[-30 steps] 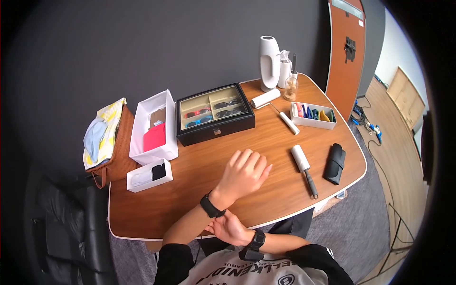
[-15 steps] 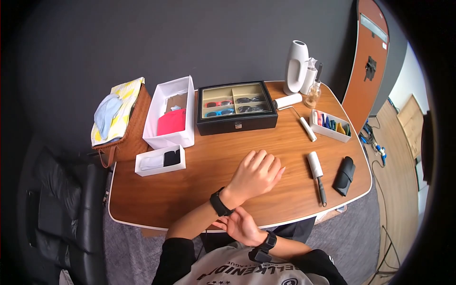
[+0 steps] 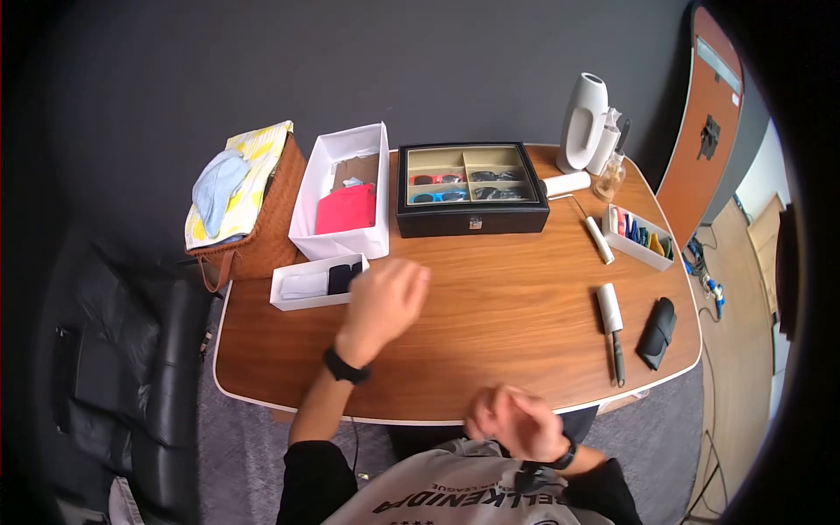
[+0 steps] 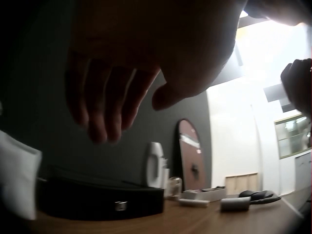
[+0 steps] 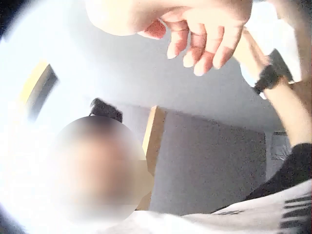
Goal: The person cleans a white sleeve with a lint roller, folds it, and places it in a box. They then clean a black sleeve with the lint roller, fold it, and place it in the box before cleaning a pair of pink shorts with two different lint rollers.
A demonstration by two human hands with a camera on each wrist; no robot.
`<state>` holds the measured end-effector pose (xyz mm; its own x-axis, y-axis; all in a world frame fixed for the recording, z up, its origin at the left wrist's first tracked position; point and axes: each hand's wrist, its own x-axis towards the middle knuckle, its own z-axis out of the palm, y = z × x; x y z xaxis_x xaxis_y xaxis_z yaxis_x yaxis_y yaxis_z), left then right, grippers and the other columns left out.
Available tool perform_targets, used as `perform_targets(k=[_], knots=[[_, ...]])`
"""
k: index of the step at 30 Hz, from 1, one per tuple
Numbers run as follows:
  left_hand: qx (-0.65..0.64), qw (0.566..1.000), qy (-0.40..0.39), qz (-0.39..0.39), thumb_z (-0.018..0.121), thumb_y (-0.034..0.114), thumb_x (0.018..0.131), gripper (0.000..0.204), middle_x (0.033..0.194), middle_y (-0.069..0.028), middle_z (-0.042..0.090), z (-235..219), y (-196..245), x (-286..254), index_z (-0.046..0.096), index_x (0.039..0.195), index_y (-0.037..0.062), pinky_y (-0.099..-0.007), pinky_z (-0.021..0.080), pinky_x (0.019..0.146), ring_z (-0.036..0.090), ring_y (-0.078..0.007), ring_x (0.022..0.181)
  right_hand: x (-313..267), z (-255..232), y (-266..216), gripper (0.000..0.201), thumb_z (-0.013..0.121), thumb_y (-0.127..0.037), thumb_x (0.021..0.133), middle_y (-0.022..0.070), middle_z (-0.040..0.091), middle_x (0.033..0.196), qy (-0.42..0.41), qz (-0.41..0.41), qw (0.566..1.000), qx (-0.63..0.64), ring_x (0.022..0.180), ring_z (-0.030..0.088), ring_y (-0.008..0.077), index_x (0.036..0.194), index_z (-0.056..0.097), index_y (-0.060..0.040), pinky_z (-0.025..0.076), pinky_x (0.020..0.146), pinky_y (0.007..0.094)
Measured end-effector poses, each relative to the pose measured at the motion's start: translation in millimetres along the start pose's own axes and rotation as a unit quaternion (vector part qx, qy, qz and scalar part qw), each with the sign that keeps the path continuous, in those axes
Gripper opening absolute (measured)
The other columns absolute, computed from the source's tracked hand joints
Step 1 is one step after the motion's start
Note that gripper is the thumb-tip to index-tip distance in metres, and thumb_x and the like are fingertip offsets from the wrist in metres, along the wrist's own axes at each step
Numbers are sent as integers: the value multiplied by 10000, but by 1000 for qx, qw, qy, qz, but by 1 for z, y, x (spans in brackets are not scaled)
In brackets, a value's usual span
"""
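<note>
My left hand (image 3: 383, 306) hovers over the table, just right of a small white box (image 3: 319, 302) with folded white and black socks (image 3: 341, 279), overlapping its corner in the head view. In the left wrist view its fingers (image 4: 105, 102) hang loose and hold nothing. Low at the table's front edge, close to the shirt, is my right hand (image 3: 516, 424), palm turned up and empty. The right wrist view shows its fingers (image 5: 195, 51) loosely bent. Behind the left hand stands a black glasses case (image 3: 472, 223) with several pairs of sunglasses (image 3: 439, 197) under its lid.
A white bin (image 3: 339, 241) with red cloth (image 3: 346, 210) and a wicker basket (image 3: 267, 232) stand at left. To the right lie lint rollers (image 3: 609, 308), a black pouch (image 3: 657, 334) and a white box (image 3: 639, 238) of coloured rolls. A white vase-like object (image 3: 584, 122) stands behind.
The hands have come apart: the left moved left toward the sock box, while the right shifted right along the front edge. The head view has turned, so the table's things appear farther right.
</note>
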<state>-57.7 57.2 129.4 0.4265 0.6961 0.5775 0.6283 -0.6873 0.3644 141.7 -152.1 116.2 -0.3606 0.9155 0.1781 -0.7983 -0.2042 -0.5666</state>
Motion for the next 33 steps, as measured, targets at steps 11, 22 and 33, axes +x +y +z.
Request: perform_targets(k=[11, 22, 33], knots=[[242, 936, -155, -203, 792, 338, 892, 302, 924, -187, 763, 18, -162, -33, 748, 962, 48, -521, 571, 763, 731, -409, 907, 33, 128, -82, 236, 646, 28, 940, 112, 695, 847, -343, -298, 885, -104, 632, 679, 212, 721, 679, -50, 557, 543, 294], [225, 883, -266, -314, 820, 346, 796, 426, 1121, -237, 757, 26, -182, -16, 767, 1053, 11, -526, 579, 914, 719, -438, 1082, 34, 128, -61, 426, 461, -161, 1069, 52, 556, 698, -363, -345, 841, -203, 603, 559, 200, 664, 580, -107, 419, 528, 333], [210, 913, -178, -300, 746, 295, 829, 305, 966, -244, 765, 4, -183, -20, 762, 901, -2, -562, 579, 814, 727, -464, 954, 12, 92, -56, 486, 383, -333, 1133, 70, 698, 905, -384, -313, 808, -319, 800, 670, 280, 940, 718, -40, 547, 721, 403]])
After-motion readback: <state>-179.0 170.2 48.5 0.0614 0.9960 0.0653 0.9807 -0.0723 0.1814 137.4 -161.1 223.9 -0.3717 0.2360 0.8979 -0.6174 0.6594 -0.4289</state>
